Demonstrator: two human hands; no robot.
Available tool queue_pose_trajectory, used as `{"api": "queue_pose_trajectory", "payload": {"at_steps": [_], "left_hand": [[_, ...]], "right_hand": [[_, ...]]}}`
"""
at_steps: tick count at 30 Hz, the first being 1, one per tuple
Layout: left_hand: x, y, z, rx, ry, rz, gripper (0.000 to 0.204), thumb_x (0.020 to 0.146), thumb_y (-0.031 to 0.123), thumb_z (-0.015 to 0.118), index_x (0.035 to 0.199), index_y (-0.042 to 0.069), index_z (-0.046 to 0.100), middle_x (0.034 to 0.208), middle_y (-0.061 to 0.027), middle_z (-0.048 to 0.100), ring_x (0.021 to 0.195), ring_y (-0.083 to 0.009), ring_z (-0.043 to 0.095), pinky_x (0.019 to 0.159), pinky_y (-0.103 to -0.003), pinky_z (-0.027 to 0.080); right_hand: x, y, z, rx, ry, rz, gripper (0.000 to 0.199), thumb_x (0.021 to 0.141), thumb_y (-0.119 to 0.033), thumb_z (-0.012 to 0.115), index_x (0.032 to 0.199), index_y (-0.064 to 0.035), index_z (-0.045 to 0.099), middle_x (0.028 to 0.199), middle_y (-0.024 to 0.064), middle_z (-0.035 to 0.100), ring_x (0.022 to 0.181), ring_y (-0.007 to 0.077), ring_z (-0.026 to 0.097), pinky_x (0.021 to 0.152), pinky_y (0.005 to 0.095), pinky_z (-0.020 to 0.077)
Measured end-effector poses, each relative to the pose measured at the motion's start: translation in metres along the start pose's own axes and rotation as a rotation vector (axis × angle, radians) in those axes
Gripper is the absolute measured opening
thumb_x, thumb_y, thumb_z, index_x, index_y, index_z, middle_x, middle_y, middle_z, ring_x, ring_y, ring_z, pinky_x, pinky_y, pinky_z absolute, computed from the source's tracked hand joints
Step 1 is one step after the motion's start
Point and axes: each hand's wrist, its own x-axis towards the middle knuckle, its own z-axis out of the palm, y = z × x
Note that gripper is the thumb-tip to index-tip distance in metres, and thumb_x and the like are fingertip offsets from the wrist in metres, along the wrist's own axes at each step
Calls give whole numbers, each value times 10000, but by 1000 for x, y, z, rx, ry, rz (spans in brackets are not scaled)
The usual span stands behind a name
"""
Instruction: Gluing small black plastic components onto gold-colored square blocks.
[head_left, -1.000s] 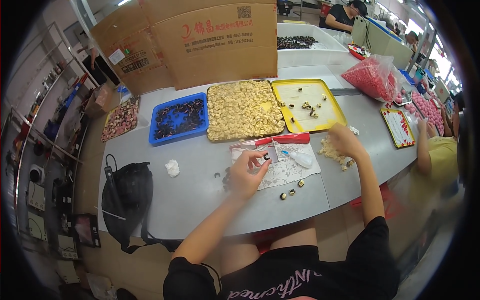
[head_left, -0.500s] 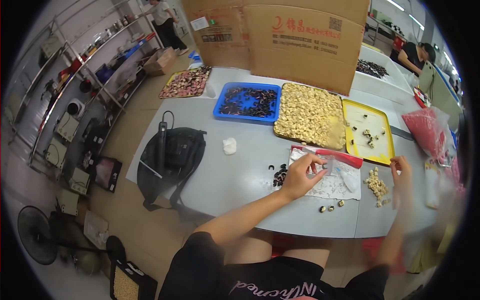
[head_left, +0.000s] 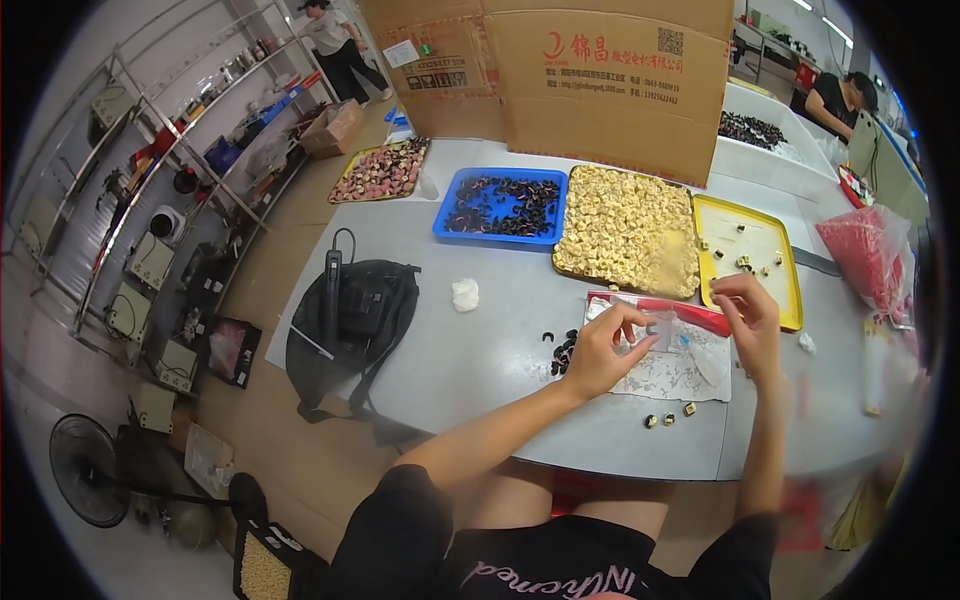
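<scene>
1. Head view, centre right of the frame: the left hand (head_left: 598, 352) hovers over a clear plastic bag (head_left: 668, 352) lying flat on the grey surface (head_left: 480, 350), fingers curled, thumb and forefinger pinched together — on what, it is too small to tell.
2. Just to the right, the right hand (head_left: 748, 318) is raised above the same bag, fingers bent in a loose pinch; whether it holds anything I cannot tell.
3. Below the bag, three small pieces (head_left: 668, 418) lie in a row near the surface's front edge, and a cluster of small black parts (head_left: 563, 348) sits just left of the left hand, within easy reach.
4. Upper centre: a blue tray (head_left: 500, 208) of dark parts, a big tray of pale yellow pieces (head_left: 628, 232) and a yellow tray (head_left: 752, 256) with few pieces stand side by side — stock kept at arm's length.
5. Left: a black bag (head_left: 352, 318) lies on the surface's edge.
</scene>
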Motion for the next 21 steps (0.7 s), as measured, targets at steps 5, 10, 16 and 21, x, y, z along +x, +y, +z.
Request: {"api": "queue_pose_trajectory", "payload": {"at_steps": [5, 10, 16, 21], "left_hand": [[0, 1, 3, -20, 7, 26, 208, 739, 72, 724, 893, 53, 586, 827, -28, 612, 596, -107, 503, 533, -239, 431], [0, -1, 4, -11, -6, 27, 213, 734, 66, 727, 894, 58, 586, 832, -25, 620, 598, -108, 508, 534, -237, 438], [-4, 2, 7, -16, -16, -17, 231, 720, 67, 747, 886, 58, 588, 818, -26, 633, 602, -109, 522, 536, -232, 441], [-5, 5, 9, -12, -20, 7, 248, 716, 49, 749, 899, 44, 581, 870, -48, 657, 606, -110, 523, 537, -228, 440]], "right_hand": [[-7, 9, 24, 260, -75, 98, 145, 839, 55, 575, 982, 31, 581, 978, 89, 560, 913, 148, 583, 784, 264, 522], [-16, 24, 24, 272, -59, 112, 187, 828, 51, 589, 1013, 24, 590, 995, 88, 560, 929, 149, 579, 792, 252, 517], [-19, 13, 24, 284, -60, 111, 220, 811, 55, 602, 1029, 29, 588, 1023, 92, 556, 986, 167, 580, 822, 261, 520], [-23, 9, 31, 383, -67, 110, 215, 799, 72, 595, 1009, 30, 578, 1054, 103, 549, 976, 174, 581, 827, 271, 533]]}}
